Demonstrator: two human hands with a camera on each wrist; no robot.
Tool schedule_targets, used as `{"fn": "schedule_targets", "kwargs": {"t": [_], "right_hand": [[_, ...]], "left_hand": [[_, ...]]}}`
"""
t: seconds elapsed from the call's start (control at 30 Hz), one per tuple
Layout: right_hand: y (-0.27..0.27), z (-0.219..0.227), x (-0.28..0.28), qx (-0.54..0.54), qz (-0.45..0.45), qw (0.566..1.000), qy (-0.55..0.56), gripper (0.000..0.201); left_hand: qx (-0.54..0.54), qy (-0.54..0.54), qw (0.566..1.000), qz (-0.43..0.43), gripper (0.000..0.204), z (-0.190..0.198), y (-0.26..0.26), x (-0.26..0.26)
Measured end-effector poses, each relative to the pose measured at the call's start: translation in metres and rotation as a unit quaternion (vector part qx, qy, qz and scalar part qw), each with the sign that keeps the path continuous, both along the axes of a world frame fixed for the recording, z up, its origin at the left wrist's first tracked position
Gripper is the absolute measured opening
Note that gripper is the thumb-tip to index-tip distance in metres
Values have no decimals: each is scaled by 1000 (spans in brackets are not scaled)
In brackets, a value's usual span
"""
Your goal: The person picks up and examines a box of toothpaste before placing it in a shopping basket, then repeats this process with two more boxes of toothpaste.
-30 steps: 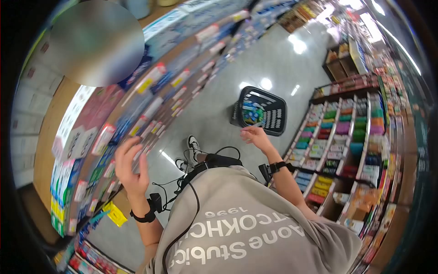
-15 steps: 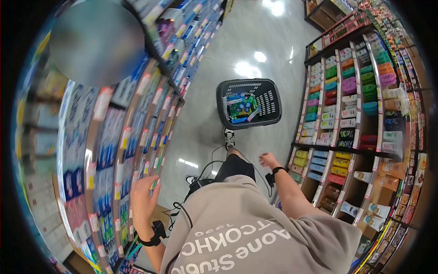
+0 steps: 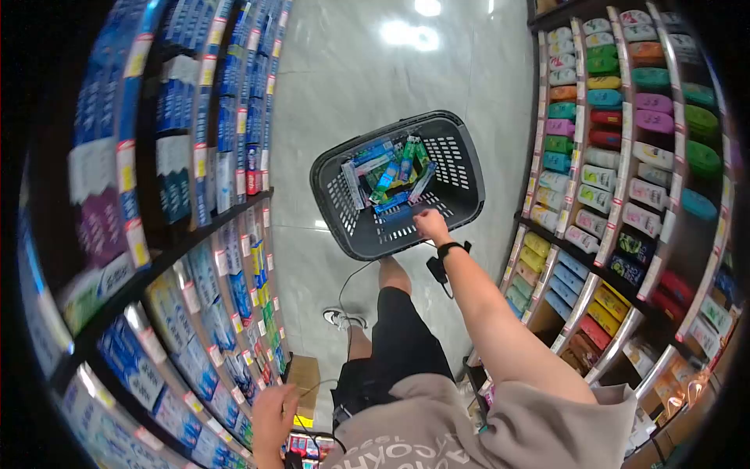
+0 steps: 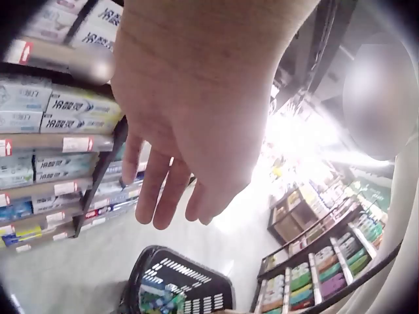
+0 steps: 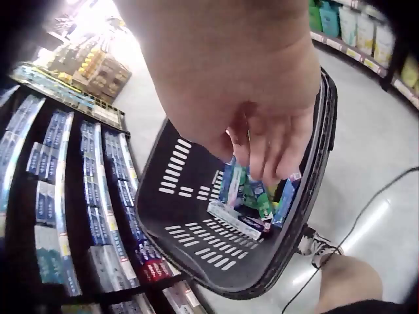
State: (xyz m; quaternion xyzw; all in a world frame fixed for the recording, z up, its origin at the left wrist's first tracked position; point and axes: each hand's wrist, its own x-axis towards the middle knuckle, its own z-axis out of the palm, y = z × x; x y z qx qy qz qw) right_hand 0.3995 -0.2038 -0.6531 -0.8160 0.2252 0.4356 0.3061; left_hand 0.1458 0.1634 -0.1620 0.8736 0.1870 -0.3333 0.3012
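Observation:
A dark grey shopping basket [image 3: 355, 227] stands in the aisle, with several blue, green and white boxes and packs [image 3: 385, 181] lying in it. My right hand [image 3: 431, 225] hangs over its near side with fingers loosely bent. From the right wrist view, this hand [image 5: 262, 98] overlaps the basket opening, fingers pointing down toward the packs, and nothing shows in its grasp. My left hand [image 3: 273, 414] hangs low beside the left shelves. Its fingers [image 4: 157, 190] point downward in the left wrist view, holding nothing.
Shelves of blue and white boxes [image 3: 176, 176] line the left side. Shelves of colourful packs and bottles [image 3: 601, 125] line the right. A cardboard box [image 3: 305, 383] sits low near my left hand. A thin cable [image 3: 341, 293] runs by my leg. Between the shelves lies shiny floor [image 3: 312, 86].
I have come closer to the basket, which now looks larger and turned. My right hand has moved over its near side. My left hand has dropped lower beside the shelves.

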Motion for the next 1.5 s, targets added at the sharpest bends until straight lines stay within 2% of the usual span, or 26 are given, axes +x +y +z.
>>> {"fn": "schedule_targets", "kwargs": {"t": [0.1, 0.13, 0.23, 0.27, 0.3, 0.33, 0.37, 0.4, 0.47, 0.5, 0.53, 0.57, 0.63, 0.7, 0.83, 0.87, 0.9, 0.97, 1.0, 1.03, 1.1, 1.17, 1.2, 1.3, 1.43, 1.5], "right_hand": [[15, -63, 42, -68, 46, 997, -2, 36], [18, -85, 54, -85, 52, 995, 2, 38], [34, -130, 85, -112, 33, 993, -10, 39], [33, -156, 88, -115, 52, 992, -21, 39], [49, -139, 103, -139, 48, 989, -17, 38], [50, -156, 103, -129, 62, 989, -22, 42], [50, -177, 104, -119, 76, 990, -27, 47], [52, -199, 101, -130, 68, 989, -31, 49], [54, -243, 92, -154, 52, 986, -43, 54], [52, -273, 82, -164, 46, 982, -86, 57], [50, -302, 70, -173, 38, 976, -128, 60], [48, -321, 56, -182, 31, 968, -168, 63], [57, -305, 60, -174, 42, 968, -179, 75], [68, -295, 66, -178, 22, 967, -179, 79], [60, -326, 67, -183, -26, 964, -193, 75], [64, -298, 82, -152, -81, 979, -107, 72], [64, -291, 82, -175, -73, 976, -106, 76], [58, -274, 83, -159, -71, 978, -113, 79], [62, -261, 86, -170, -92, 974, -115, 82], [62, -244, 88, -180, -69, 977, -95, 81], [63, -207, 92, -158, -61, 981, -93, 77], [52, -202, 81, -114, -40, 985, -120, 73], [53, -182, 81, -108, -9, 988, -108, 72], [57, -141, 76, -137, 80, 982, -103, 68], [67, -76, 59, -63, 138, 985, -80, 68], [65, -69, 22, -55, 195, 974, -104, 70]], "left_hand": [[-14, 77, 997, -7, 25, -30, -8, 18], [-23, 201, 978, 52, 37, -27, -10, 27], [-17, 311, 948, 67, 33, -51, -16, 50], [-10, 216, 971, 98, 27, -57, -27, 65], [-55, 224, 970, 80, 25, -70, -20, 52], [-64, 237, 961, 126, 26, -75, -22, 56], [-71, 248, 951, 172, 27, -78, -26, 65], [-39, 358, 907, 218, 28, -82, -29, 85], [-33, 330, 913, 237, 30, -94, -27, 54], [-30, 316, 916, 246, 31, -102, -27, 53], [-29, 375, 894, 242, 34, -105, -25, 54], [-45, 336, 907, 251, 36, -109, -30, 65], [-19, 352, 915, 197, 33, -116, -31, 61], [-6, 370, 908, 199, 22, -126, -35, 73], [-54, 292, 925, 236, 22, -138, -39, 40], [-44, 327, 904, 273, 22, -136, -43, 30], [-37, 358, 880, 309, 23, -133, -48, 22], [-50, 271, 936, 217, 25, -131, -51, 8], [-56, 298, 922, 242, 25, -128, -52, 9], [-60, 323, 906, 269, 25, -125, -53, 11], [-52, 251, 946, 200, 25, -122, -52, -16], [-43, 195, 949, 244, 24, -114, -57, -47], [-59, 230, 925, 296, 25, -111, -58, -40], [-60, 158, 958, 231, 28, -88, -65, -32], [-73, 63, 961, 259, 26, -69, -82, -62], [-34, 28, 974, 224, 29, -57, -91, -93]]}}
